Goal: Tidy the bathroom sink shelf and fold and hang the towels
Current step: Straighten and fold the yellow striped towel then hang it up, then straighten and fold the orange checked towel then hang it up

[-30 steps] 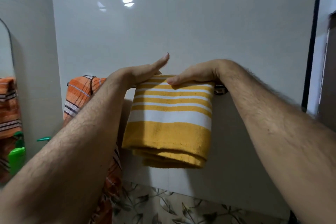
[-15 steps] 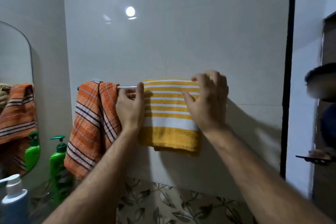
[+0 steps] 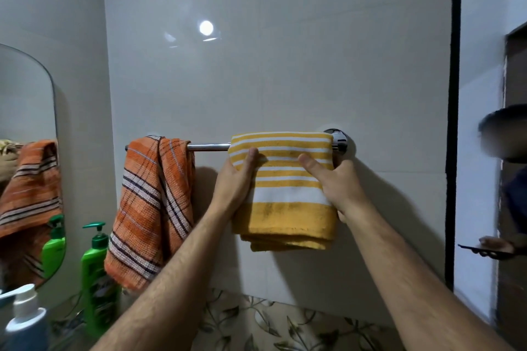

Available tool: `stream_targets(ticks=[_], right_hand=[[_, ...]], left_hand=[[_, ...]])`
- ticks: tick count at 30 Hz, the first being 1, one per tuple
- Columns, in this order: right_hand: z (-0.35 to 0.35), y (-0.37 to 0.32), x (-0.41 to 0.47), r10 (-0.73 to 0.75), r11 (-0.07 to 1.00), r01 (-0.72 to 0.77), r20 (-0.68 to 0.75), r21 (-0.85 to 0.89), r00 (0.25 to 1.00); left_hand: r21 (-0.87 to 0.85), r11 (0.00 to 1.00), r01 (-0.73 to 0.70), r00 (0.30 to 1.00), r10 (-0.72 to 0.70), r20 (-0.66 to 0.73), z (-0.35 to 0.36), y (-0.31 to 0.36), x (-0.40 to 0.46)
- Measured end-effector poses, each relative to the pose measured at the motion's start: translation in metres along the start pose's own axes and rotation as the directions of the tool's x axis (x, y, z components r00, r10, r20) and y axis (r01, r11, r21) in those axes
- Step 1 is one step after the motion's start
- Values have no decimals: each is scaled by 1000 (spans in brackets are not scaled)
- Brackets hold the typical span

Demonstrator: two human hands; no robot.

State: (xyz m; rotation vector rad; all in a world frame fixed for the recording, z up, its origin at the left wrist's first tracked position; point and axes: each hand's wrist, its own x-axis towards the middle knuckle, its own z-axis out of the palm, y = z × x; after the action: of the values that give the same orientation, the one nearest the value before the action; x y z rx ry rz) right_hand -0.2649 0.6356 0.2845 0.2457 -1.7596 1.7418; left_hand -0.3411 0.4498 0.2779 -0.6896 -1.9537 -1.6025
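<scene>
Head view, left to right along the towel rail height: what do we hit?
Curved wall mirror → orange plaid towel → bare stretch of chrome towel rail → left hand → yellow-and-white striped folded towel → right hand → chrome rail end mount → black vertical wall strip.

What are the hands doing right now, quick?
Left hand: grips the left edge of the yellow striped towel on the rail.
Right hand: grips the towel's right edge, thumb on front.

Walls: glossy pale tile (image 3: 285,65) | Trim: leaf-patterned tile band (image 3: 271,322) below | Mirror (image 3: 25,122): curved, hung left | Light: lamp glare (image 3: 206,28) showed | Divider: black vertical strip (image 3: 453,94) right
</scene>
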Motion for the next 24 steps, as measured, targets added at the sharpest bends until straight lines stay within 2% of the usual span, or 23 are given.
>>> stream_targets(ticks=[3,6,8,10,12,14,16,20,22,24], right_hand=[[-3,1,-3,-32,998,28,-83,-47,996],[5,7,-10,-190,923,90,-240,-374,952],[13,13,-18,-418,795,172,-320,-582,850],[20,13,-28,-633,653,251,-332,-715,699],[27,6,-35,-763,535,334,-274,-776,585],[37,-4,-36,-829,429,431,-155,-794,538],[50,-13,-31,-846,345,522,-19,-780,532],[81,-26,-19,-794,307,625,169,-718,584],[97,-29,-12,-763,317,670,239,-671,601],[113,-29,-7,-707,368,706,311,-605,635]], left_hand=[[-42,999,-5,1000,6,6,6,-1,-2],[23,1000,7,1000,-7,-18,3,-6,-2],[97,995,18,999,-14,-34,-3,-9,-5],[200,980,-1,997,17,-77,-8,-10,-11],[292,955,-50,988,90,-127,-16,-11,-19],[331,938,-101,973,164,-166,-24,-14,-23],[358,923,-138,953,222,-205,-35,-15,-24],[497,851,-167,889,348,-298,-64,-15,-22],[586,803,-106,849,380,-367,-85,-19,-17],[659,752,25,840,342,-422,-105,-29,-11]])
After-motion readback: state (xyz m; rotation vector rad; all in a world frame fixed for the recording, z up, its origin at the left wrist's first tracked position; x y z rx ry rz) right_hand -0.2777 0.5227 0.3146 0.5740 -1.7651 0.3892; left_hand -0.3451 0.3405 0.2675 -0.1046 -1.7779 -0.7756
